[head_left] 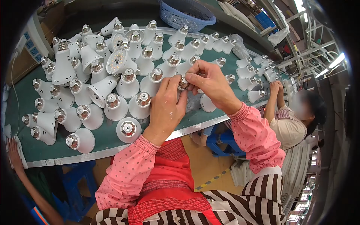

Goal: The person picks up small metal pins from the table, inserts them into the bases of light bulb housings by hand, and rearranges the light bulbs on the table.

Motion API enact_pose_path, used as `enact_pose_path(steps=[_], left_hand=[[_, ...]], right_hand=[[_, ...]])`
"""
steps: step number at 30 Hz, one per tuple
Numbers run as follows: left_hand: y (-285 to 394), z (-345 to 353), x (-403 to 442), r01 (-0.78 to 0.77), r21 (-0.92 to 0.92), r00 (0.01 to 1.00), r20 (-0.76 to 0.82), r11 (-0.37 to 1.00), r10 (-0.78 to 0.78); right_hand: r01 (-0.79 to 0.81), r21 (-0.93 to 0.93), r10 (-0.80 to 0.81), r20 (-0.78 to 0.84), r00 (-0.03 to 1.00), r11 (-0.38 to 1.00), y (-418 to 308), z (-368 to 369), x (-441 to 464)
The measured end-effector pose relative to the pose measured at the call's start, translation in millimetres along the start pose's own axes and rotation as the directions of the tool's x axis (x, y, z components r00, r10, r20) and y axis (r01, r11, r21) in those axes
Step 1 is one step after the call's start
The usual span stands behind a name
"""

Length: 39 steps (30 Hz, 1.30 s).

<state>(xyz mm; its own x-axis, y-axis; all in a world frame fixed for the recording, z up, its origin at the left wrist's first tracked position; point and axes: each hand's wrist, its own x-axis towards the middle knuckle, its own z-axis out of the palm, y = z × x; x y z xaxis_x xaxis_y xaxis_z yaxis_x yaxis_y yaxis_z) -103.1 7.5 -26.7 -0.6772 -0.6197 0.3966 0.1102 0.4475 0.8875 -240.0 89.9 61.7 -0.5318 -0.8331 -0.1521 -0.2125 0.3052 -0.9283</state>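
Between my hands is the shiny metal screw cap of a light bulb (pixel 183 83); its white body is mostly hidden behind my left hand. My left hand (pixel 165 107) has its fingers closed around this cap from the left. At the cap's top, my right hand (pixel 212 84) presses thumb and forefinger together in a pinch; anything between those fingertips is too small to see. White bulbs stand close by, cap up, such as one bulb (pixel 139 105) beside my left wrist and another bulb (pixel 207 103) under my right hand.
Many more white bulbs cover the green table (pixel 105 144), some lying tilted. A blue plastic basket (pixel 187 17) sits at the back. To the right, a co-worker (pixel 288 123) reaches over other bulbs. Another person's hand (pixel 15 153) rests at the left table edge. Blue stools (pixel 77 183) stand below.
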Motion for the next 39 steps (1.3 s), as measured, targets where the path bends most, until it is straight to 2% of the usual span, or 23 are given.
enact_pose_path(steps=[3,9,12,15,18,21,25,27,30,33,37,38,39], left_hand=[[-1.6,0.9,-0.3,-0.017,0.03,1.0,-0.01,0.999,0.018],[-1.7,0.1,0.0,-0.017,0.013,1.0,0.0,1.0,0.017],[-3.0,0.7,-0.4,-0.036,-0.004,0.999,-0.008,0.999,0.036],[-3.6,0.4,0.3,-0.064,0.015,0.998,-0.018,0.998,0.065],[-1.9,-0.4,0.2,-0.01,0.005,1.0,0.012,1.0,0.01],[-3.5,0.8,0.1,-0.012,-0.007,1.0,0.008,1.0,0.013],[-1.0,0.1,-0.3,-0.003,-0.008,1.0,0.002,1.0,0.003],[-2.7,1.0,0.1,-0.013,0.0,1.0,0.001,1.0,0.013],[-6.3,4.0,0.5,-0.04,-0.002,0.999,-0.013,0.999,0.04],[-10.7,7.0,1.0,-0.114,0.038,0.99,-0.08,0.993,0.117],[5.9,13.1,-1.6,-0.072,-0.067,0.997,0.024,0.995,0.074],[8.1,21.6,-1.3,-0.086,-0.074,0.995,0.037,0.993,0.089],[8.3,32.7,0.0,-0.097,-0.078,0.994,0.046,0.992,0.101]], right_hand=[[0.036,0.017,-0.034,-0.082,0.996,0.999,5.8,6.0,-3.3],[-0.019,0.198,0.039,-0.096,0.995,0.98,8.3,5.1,-5.3],[0.043,-0.063,-0.049,-0.092,0.995,0.997,-3.9,13.1,-7.1],[0.068,-0.116,-0.075,-0.062,0.995,0.991,-0.5,9.2,-4.1],[0.028,0.034,-0.026,-0.054,0.998,0.999,7.3,3.5,-0.2],[-0.012,0.058,0.016,-0.067,0.998,0.998,6.7,3.7,1.3],[0.023,0.057,-0.017,-0.099,0.995,0.998,8.8,8.0,-2.3],[0.007,0.084,0.003,-0.108,0.994,0.996,10.1,7.6,-2.5],[0.019,0.273,0.014,-0.118,0.993,0.962,18.1,6.8,-5.9],[0.063,0.294,0.0,-0.209,0.978,0.954,28.0,6.3,-27.3],[0.024,0.122,0.011,-0.28,0.96,0.992,51.6,8.0,-83.0],[0.014,0.013,-0.009,-0.321,0.947,1.0,63.4,14.0,-92.4],[0.087,-0.181,-0.147,-0.347,0.926,0.98,78.9,14.4,-97.9]])
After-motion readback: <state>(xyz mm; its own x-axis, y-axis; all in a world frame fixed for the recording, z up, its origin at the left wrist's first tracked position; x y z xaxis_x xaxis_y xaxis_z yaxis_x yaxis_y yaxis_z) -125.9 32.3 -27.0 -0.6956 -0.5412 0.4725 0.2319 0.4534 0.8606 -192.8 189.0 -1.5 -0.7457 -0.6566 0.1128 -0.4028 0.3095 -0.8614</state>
